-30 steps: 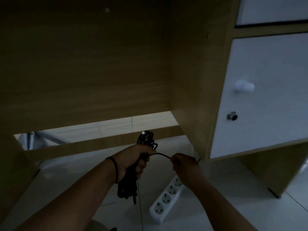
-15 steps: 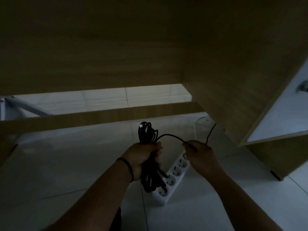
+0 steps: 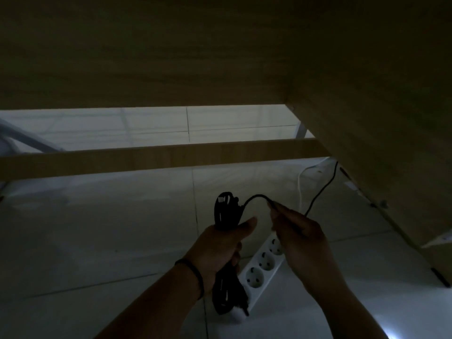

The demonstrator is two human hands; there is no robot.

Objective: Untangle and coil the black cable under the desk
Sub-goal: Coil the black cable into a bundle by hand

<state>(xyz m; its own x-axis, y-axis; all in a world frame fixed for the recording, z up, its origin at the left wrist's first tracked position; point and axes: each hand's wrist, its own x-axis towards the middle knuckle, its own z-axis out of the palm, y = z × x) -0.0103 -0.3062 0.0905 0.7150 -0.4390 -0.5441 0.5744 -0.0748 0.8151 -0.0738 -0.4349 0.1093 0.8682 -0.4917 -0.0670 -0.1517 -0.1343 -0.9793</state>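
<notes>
You're mid-coil: left hand [image 3: 220, 245] fisted around the black cable [image 3: 226, 211] bundle, right hand [image 3: 302, 238] pinching the free strand just beside it, so lay that loop over next.

Open tiled floor [image 3: 102, 241] lay to the left of and beyond the hands, giving free passage there as far as the low wooden crossbar [image 3: 159, 157], which barred the way across the back with only a gap above it under the desk back panel [image 3: 146, 57]. On the right the desk side panel [image 3: 391, 143] closed that side off. Below the hands a white power strip [image 3: 263, 267] lay on the floor, and a white cord [image 3: 300, 184] trailed near the side panel's foot.
</notes>
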